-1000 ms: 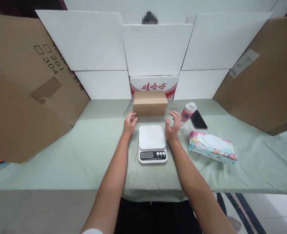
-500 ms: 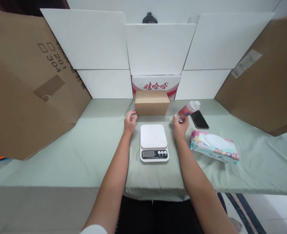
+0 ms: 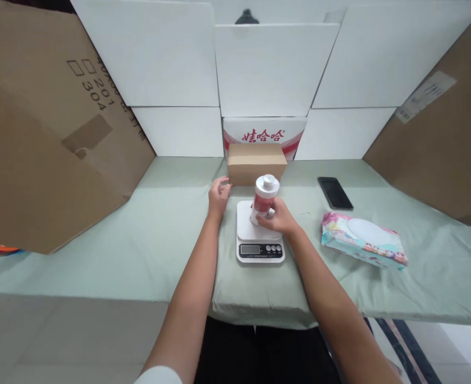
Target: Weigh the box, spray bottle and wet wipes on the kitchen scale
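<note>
We see the green-covered table [image 3: 99, 256], then the white scale [image 3: 260, 240] at its middle. Our right hand [image 3: 278, 218] grasps the bottle [image 3: 264, 198] upright on the scale's platform. Our left hand [image 3: 218, 194] rests loosely open on the cloth, just left of the scale.

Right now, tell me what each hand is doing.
Left hand: open, holding nothing, resting on the table beside the scale.
Right hand: closed around the bottle, on the scale.
</note>
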Demonstrator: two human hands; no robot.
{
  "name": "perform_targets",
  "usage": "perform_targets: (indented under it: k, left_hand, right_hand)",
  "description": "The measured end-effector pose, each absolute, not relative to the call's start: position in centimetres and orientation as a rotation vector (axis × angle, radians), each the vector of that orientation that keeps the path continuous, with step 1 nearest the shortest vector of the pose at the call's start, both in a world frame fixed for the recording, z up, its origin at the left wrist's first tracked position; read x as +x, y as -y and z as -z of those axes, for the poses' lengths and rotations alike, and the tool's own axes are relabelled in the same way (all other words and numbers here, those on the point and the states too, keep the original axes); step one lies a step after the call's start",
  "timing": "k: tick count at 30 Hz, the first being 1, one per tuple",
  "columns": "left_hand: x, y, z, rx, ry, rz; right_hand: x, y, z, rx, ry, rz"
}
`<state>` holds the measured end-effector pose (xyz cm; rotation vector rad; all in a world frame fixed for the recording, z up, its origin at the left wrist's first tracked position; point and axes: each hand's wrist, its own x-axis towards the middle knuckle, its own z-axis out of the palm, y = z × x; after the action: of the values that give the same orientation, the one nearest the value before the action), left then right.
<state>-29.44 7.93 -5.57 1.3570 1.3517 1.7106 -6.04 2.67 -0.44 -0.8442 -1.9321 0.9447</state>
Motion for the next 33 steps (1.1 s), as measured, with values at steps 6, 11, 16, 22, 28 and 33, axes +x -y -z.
perform_targets:
  k: [6, 11, 16, 22, 28, 33]
  left_hand:
    - [-29.4, -7.8, 5.3, 1.335, -1.338, -1.722]
    - [-29.4, -7.8, 5.2, 1.290, -1.336, -1.743]
    - [-29.4, -7.4, 4.8, 1.264, -1.373, -1.740]
    - [-29.5, -7.4, 4.7, 1.265, -1.400, -1.751]
    - [-29.5, -7.6, 4.9, 1.284, -1.409, -1.738]
    - [-29.5, -7.7, 4.9, 1.283, -1.419, -1.730]
  right_hand:
    - [-5.1, -3.7, 0.3, -0.757, 1.862, -0.976]
    - [-4.0, -5.1, 0.6, -0.682, 1.216, -0.851]
    - [-3.6, -5.4, 0.6, -0.755, 0.944, -0.858]
    - [-3.8, -4.3, 0.1, -0.756, 1.317, -0.904]
    - [-4.7, -2.9, -0.7, -0.806, 1.838, -0.743]
    - [-5.2, -2.7, -0.2, -0.867, 2.028, -0.784]
